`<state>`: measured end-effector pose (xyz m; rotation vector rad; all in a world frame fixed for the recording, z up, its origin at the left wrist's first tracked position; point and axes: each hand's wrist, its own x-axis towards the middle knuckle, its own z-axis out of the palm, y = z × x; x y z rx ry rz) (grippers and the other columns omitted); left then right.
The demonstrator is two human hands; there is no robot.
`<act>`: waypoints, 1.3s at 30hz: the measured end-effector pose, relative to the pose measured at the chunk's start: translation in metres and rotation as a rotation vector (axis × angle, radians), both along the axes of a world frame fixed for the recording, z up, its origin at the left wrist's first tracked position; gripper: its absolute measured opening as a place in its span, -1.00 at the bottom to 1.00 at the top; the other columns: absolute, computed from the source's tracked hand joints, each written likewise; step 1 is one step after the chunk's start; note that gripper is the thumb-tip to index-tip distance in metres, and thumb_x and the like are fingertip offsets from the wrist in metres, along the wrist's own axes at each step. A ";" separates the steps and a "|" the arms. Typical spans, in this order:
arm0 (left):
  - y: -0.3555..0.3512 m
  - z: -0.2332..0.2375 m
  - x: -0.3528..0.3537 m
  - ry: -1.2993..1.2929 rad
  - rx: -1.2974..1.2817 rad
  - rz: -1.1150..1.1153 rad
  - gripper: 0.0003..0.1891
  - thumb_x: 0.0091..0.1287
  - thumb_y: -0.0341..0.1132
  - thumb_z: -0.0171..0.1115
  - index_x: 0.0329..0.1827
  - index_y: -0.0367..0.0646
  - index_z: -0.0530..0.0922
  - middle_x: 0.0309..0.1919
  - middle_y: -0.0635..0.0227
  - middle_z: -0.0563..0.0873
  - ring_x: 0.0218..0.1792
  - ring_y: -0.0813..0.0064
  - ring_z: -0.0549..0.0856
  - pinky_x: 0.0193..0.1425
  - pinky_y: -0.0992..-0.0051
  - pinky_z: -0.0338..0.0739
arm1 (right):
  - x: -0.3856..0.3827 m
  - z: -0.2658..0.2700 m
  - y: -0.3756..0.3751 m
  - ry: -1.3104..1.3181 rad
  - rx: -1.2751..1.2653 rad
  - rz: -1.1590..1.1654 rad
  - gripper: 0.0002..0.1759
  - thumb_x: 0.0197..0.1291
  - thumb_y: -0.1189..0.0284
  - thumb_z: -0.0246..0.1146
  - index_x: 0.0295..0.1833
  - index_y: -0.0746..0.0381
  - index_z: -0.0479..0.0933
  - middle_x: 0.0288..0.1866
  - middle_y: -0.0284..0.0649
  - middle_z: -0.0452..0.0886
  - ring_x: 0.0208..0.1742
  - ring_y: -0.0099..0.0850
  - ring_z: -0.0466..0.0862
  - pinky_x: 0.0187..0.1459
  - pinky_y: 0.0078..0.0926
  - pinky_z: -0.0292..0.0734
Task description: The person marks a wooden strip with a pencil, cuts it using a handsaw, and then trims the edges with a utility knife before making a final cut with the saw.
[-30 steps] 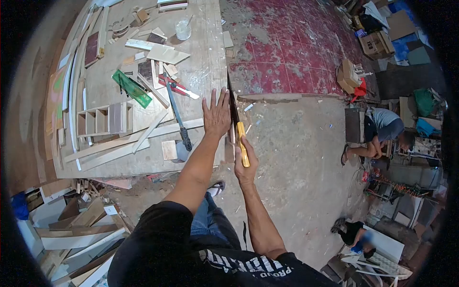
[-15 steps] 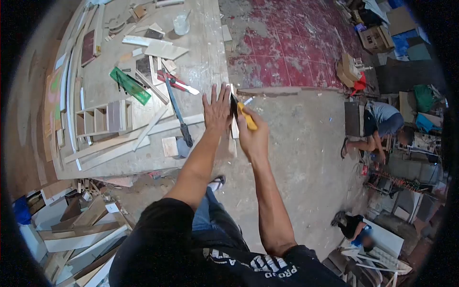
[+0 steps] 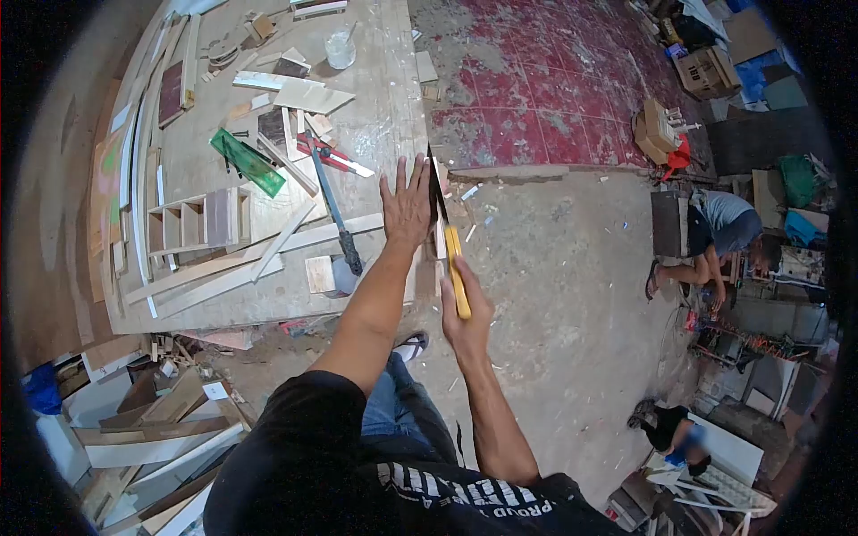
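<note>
My right hand (image 3: 468,314) is wrapped round the yellow handle of a handsaw (image 3: 458,277). Its dark blade points away from me along the right edge of the worktable (image 3: 393,116). Beside the blade, my left hand (image 3: 407,210) lies flat with fingers stretched out, pressing down at the table edge. A pale strip of wood (image 3: 441,241) shows under the blade at that edge; how far it runs beneath my left hand is hidden. Left of this hand lie a long blue-grey tool with a dark wrapped grip (image 3: 332,201) and a red utility knife (image 3: 335,156).
The table holds a small wooden rack (image 3: 197,223), a green plastic tray (image 3: 248,162), a clear cup (image 3: 340,49) and several wood strips. Wood offcuts (image 3: 161,438) are piled at lower left. Two people work on the right, one crouching (image 3: 724,223), another lower down (image 3: 670,433).
My right hand has pulled the saw back toward my body, so more of the blade shows. My left hand stays in place on the table edge.
</note>
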<state>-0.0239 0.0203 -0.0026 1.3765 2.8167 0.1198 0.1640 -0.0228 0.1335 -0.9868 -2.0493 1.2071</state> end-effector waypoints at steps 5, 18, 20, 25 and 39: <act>-0.004 -0.002 0.001 -0.077 0.159 -0.010 -0.31 0.50 -0.22 0.01 0.71 -0.03 0.16 0.73 0.41 0.15 0.72 0.15 0.06 0.66 -0.20 -0.08 | 0.060 0.076 -0.043 -0.139 -0.199 -0.051 -0.53 0.41 0.52 0.31 0.41 0.33 0.52 0.27 0.05 0.71 0.25 -0.31 0.73 0.24 -0.41 0.58; -0.011 0.000 -0.010 -0.338 0.318 -0.029 -0.36 0.54 -0.26 -0.08 0.71 -0.01 0.17 0.69 0.33 0.23 0.72 0.13 0.04 0.70 -0.14 -0.20 | 0.053 0.113 -0.032 -0.183 -0.277 -0.012 -0.43 0.44 0.47 0.31 0.48 0.41 0.41 -0.03 0.03 0.76 -0.19 -0.47 0.73 -0.18 -0.49 0.63; -0.012 -0.004 -0.007 -0.387 0.362 -0.007 -0.37 0.56 -0.24 -0.09 0.71 0.00 0.17 0.69 0.33 0.23 0.72 0.12 0.04 0.70 -0.15 -0.20 | 0.054 0.111 -0.034 -0.174 -0.320 -0.022 -0.43 0.44 0.47 0.32 0.48 0.41 0.41 -0.03 0.04 0.76 -0.20 -0.47 0.73 -0.18 -0.48 0.63; -0.016 0.010 0.014 -0.209 0.196 -0.013 -0.38 0.59 -0.18 -0.11 0.71 0.02 0.16 0.71 0.33 0.20 0.72 0.11 0.05 0.70 -0.17 -0.19 | 0.059 0.106 -0.031 -0.189 -0.326 0.023 -0.43 0.43 0.47 0.32 0.47 0.41 0.40 -0.04 0.08 0.75 -0.21 -0.46 0.74 -0.19 -0.46 0.63; -0.014 0.018 0.011 -0.251 0.138 0.004 -0.40 0.62 -0.19 -0.11 0.71 0.02 0.16 0.73 0.39 0.13 0.73 0.08 0.00 0.67 -0.26 -0.14 | 0.154 0.145 -0.078 -0.051 -0.336 -0.346 -0.47 0.41 0.43 0.29 0.44 0.37 0.47 -0.33 -0.33 0.65 -0.48 -0.64 0.57 -0.41 -0.64 0.51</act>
